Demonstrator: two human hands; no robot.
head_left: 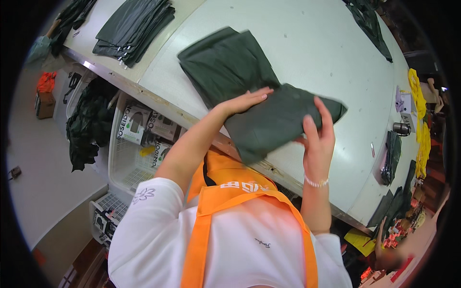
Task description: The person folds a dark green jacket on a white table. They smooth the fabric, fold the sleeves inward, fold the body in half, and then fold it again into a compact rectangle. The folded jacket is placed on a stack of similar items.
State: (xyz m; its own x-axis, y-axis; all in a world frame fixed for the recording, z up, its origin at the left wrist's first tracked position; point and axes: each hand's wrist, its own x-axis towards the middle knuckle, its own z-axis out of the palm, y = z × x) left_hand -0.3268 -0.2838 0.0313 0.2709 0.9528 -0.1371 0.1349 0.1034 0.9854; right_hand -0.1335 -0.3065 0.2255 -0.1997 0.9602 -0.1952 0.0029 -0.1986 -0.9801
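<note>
A dark green sheet of thin, slightly shiny fabric (230,57) lies partly folded on the white table in front of me; whether it is a garment I cannot tell. My left hand (247,101) rests flat on it near the crease, fingers stretched out. At the right side, my right hand (319,132) grips the folded-over part of the fabric, some fingertips hidden beneath it. That part is raised and tilted, its near corner hanging over the table's front edge.
A stack of folded dark green fabric (137,29) lies at the far left of the table (331,53). Below the left edge stands a white plastic basket (117,158) holding printed packages. A dark cup (401,128) and yellow cloth (422,149) are at the right.
</note>
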